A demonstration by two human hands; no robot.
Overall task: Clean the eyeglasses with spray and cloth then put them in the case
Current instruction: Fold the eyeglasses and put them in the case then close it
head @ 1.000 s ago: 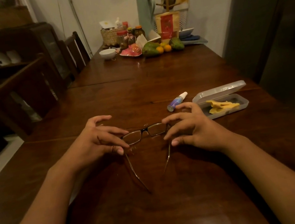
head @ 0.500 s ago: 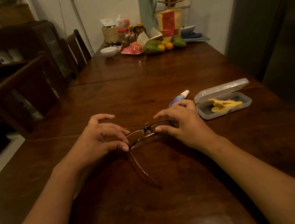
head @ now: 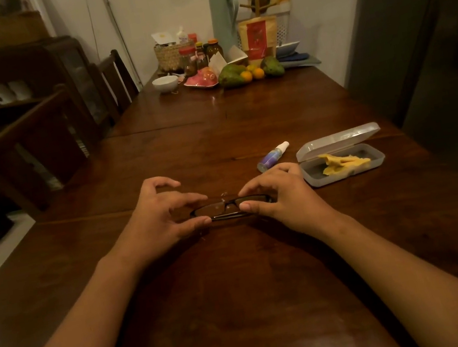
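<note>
Pinching folded glasses [head: 229, 208] at each end, left hand [head: 156, 219] and right hand [head: 284, 197] fingers [head: 192, 199] curled; case [head: 344, 176] open at 2 o'clock, cloth [head: 342, 164] inside; cleaning unverifiable, casing probably left.

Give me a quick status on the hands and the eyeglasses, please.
Left hand and right hand each pinch an end of the eyeglasses, apparently folded. Case open, cloth inside, spray bottle beside it. Way to case clear.

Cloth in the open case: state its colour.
Yellow; the cloth shows best in the head view.
</note>
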